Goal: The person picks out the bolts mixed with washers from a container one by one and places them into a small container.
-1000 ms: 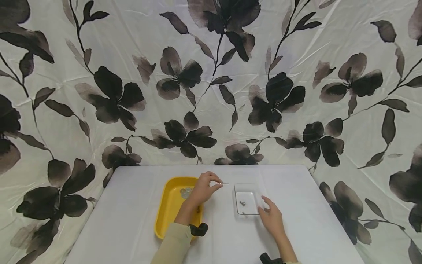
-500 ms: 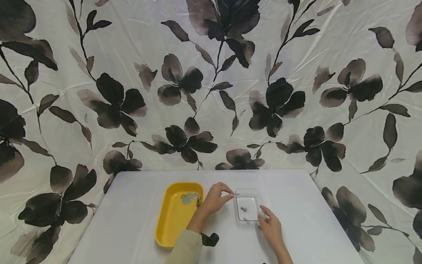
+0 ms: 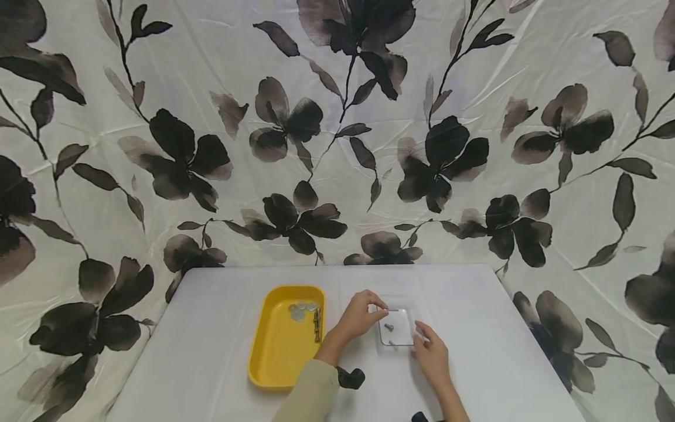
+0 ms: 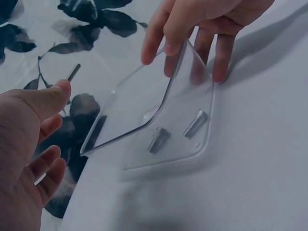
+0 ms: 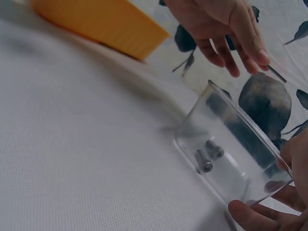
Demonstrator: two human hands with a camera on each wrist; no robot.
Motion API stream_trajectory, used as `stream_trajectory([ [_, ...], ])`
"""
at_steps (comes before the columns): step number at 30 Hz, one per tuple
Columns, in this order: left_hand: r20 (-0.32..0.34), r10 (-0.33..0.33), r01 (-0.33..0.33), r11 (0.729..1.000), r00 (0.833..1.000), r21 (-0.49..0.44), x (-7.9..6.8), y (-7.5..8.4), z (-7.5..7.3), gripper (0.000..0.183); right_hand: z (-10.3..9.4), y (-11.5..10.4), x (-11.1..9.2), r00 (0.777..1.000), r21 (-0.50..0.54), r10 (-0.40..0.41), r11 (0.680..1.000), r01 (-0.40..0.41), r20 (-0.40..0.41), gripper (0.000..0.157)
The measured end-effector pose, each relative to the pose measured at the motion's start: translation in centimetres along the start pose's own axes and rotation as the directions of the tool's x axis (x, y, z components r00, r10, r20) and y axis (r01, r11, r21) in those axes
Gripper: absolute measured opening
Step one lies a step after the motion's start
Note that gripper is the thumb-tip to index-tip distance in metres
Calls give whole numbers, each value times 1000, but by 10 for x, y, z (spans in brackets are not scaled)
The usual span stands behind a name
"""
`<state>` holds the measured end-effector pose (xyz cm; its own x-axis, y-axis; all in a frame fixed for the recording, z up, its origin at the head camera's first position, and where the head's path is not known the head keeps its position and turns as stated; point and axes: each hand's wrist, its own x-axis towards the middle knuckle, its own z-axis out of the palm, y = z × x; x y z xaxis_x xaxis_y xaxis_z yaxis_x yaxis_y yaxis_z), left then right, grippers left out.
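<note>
My left hand (image 3: 360,316) pinches a thin metal rod (image 4: 73,72) between thumb and fingertips, above the far left rim of a clear plastic box (image 3: 398,345). The end of the rod within the fingers is hidden. At the box's right side, my right hand (image 3: 433,353) holds its wall, with fingers on the rim and outside, as the left wrist view shows. Two short metal bolts lie on the box floor: one bolt (image 4: 159,139) near the middle, another bolt (image 4: 195,123) close to a wall.
To the left stands a yellow tray (image 3: 279,366) holding several clear round discs (image 3: 297,315) and a row of small metal pieces (image 3: 317,326) along its right wall. A white cloth covers the table (image 3: 200,351); a floral sheet (image 3: 337,146) hangs behind it.
My left hand has moved right with the metal rod, from beside the yellow tray to above the clear box, uncovering the tray's metal pieces. My right hand has stayed at the box.
</note>
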<state>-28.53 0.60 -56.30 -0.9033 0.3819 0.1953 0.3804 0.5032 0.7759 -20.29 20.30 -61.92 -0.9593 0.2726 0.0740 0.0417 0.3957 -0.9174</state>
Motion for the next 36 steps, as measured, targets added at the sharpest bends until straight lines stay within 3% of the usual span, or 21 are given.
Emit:
stream_trajectory([
  [7, 20, -34, 34, 999, 999, 12, 8, 8, 12, 5, -4, -1, 3, 1000, 46, 1, 999, -2, 23, 37],
  [22, 35, -26, 25, 999, 999, 36, 13, 14, 26, 6, -3, -1, 2, 999, 21, 22, 1000, -23, 44, 38],
  [28, 51, -31, 30, 999, 998, 24, 9, 12, 25, 21, -4, -2, 2, 999, 13, 11, 1000, -12, 45, 38],
  [36, 83, -27, 26, 999, 996, 19, -1, 8, 16, 16, -4, 0, 3, 999, 45, 14, 999, -16, 49, 38],
])
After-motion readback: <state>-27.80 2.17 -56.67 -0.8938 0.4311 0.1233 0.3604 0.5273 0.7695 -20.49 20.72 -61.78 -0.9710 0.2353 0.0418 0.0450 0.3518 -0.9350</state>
